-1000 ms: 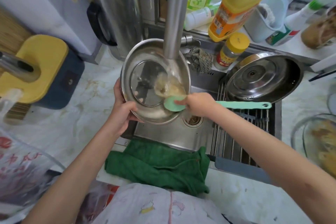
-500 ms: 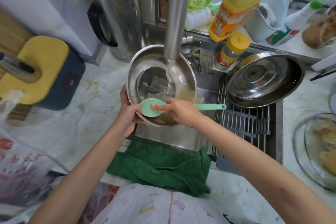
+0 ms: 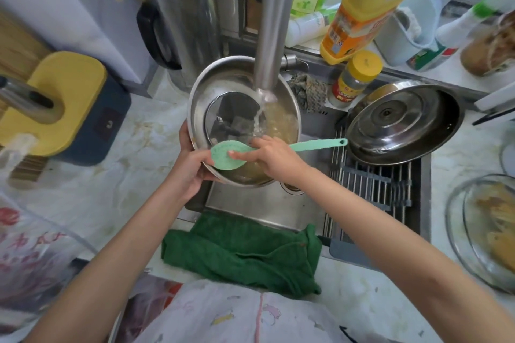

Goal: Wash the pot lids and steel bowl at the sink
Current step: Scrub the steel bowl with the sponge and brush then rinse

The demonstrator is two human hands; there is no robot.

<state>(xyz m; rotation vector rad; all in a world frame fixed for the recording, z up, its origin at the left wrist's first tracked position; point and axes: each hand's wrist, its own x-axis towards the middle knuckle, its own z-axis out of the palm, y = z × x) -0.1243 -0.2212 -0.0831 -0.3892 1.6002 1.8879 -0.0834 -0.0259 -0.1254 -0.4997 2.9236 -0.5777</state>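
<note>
The tilted pot lid (image 3: pixel 239 97) is gripped by the left fingers (image 3: pixel 196 159) and the brush (image 3: pixel 223 157) is pinched by the right fingers (image 3: pixel 239 154). A slip could be caused by the water (image 3: pixel 260 108) above them.

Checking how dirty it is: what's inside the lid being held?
Tap water falls into the lid, yellowish murky water pooling low; the brush and right hand cover its near edge.

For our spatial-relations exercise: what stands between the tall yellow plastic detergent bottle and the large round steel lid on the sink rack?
In the head view, a small yellow-capped jar with a red label stands there.
</note>
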